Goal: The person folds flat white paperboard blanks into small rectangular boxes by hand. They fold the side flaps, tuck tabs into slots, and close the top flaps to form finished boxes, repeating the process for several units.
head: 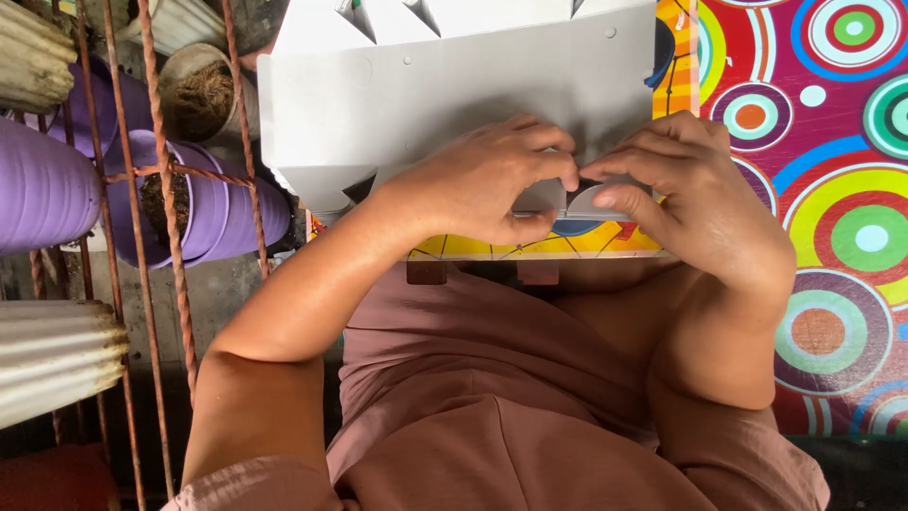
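Flat grey cardboard box blank (445, 104) is lying across the person's lap, over a bright circle-patterned mat (832, 189). Left hand (482, 185) and right hand (690, 194) are both pinching closed on a curved flap (591, 202) at its near edge. Risk: the flap is likely creasing crookedly or tearing if pinched unevenly. Purple pots (189, 199) are sitting left behind rusty rebar (170, 227).

A flat grey cardboard sheet (445, 104), die-cut with tabs and flaps, is lying across the lap, plain side up. Its near edge is showing a printed yellow underside, with one rounded flap (596, 201) being bent upward.
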